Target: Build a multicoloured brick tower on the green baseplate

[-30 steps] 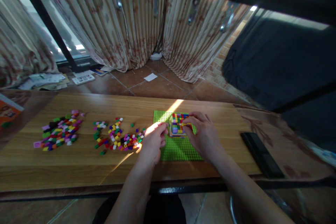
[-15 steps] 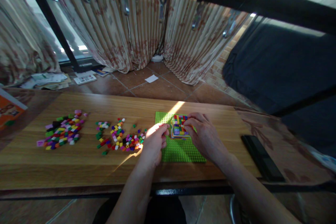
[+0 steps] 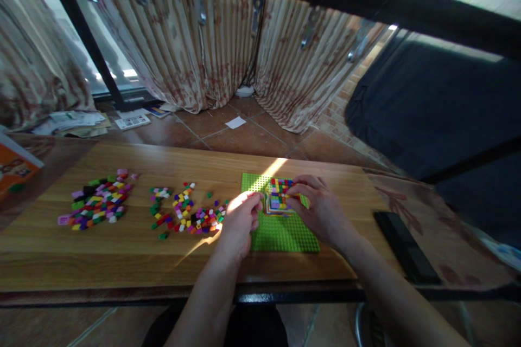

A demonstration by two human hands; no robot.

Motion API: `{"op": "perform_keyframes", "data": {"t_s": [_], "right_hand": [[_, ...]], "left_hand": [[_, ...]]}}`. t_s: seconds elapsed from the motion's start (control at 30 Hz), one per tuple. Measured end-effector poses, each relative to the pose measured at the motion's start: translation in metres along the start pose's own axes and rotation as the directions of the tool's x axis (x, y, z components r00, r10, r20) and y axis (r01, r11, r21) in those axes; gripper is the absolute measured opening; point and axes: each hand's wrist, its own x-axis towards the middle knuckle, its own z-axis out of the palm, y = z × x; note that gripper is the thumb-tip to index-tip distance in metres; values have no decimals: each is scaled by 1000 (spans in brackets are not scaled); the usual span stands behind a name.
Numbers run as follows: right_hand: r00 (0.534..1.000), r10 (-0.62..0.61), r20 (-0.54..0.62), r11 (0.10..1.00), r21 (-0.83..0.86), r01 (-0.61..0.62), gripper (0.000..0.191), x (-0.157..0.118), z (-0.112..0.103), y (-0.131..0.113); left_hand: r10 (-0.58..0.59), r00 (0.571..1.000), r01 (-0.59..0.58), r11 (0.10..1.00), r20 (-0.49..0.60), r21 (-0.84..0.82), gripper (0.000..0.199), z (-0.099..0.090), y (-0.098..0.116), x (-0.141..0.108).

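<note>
A green studded baseplate [image 3: 280,236] lies on the wooden table. On its upper part stands a block of many-coloured toy bricks [image 3: 279,195], stacked in layers. My left hand [image 3: 241,219] is at the left side of the stack, its fingers curled with thumb and forefinger pressed together; whatever they hold is too small to make out. At the stack's right edge is my right hand [image 3: 317,203], thumb and fingers bent toward the top bricks. Its fingertips partly hide that side, and I cannot make out anything between them.
Loose bricks [image 3: 199,219] are scattered left of the baseplate, with a larger brick pile [image 3: 97,200] farther left. A black phone-like slab [image 3: 407,246] lies at the table's right end. An orange printed package [image 3: 16,165] is at the far left. Beyond the table hang striped curtains [image 3: 203,49].
My right hand has shifted very slightly to the right at the stack's edge. My left hand keeps its pinch in the same place. The view has tilted a little.
</note>
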Motion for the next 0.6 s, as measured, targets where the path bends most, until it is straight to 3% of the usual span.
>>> {"op": "perform_keyframes", "data": {"t_s": [0.33, 0.6], "right_hand": [[995, 92, -42, 994, 66, -89, 15, 3, -2, -4], [958, 284, 46, 902, 326, -283, 10, 15, 3, 12]], "left_hand": [[-1, 1000, 0, 1000, -8, -15, 19, 0, 1, -1], [5, 1000, -5, 1000, -15, -19, 20, 0, 0, -2]]}}
